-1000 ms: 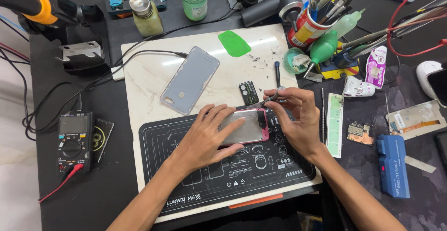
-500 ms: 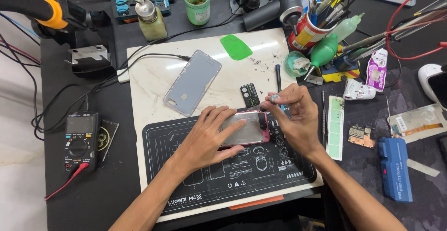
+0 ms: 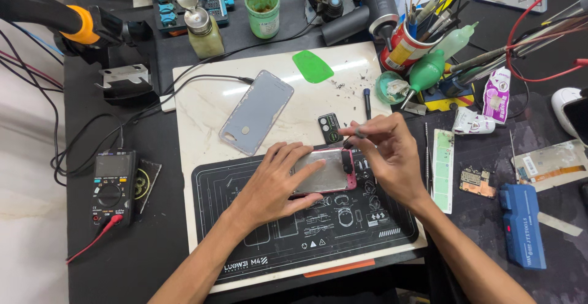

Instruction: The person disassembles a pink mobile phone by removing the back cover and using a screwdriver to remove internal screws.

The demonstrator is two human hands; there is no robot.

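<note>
Two hands work on one opened phone, which lies face down with its pink rim on the dark repair mat. Our left hand presses flat on it, fingers spread. Our right hand pinches a small screwdriver over the phone's top corner. We judge this a screw step; next comes steady vertical turning. Nearby lie the camera cover and back panel.

An electronics repair workbench: a multimeter, tool cup, repair mat and loose circuit board crowd it.
</note>
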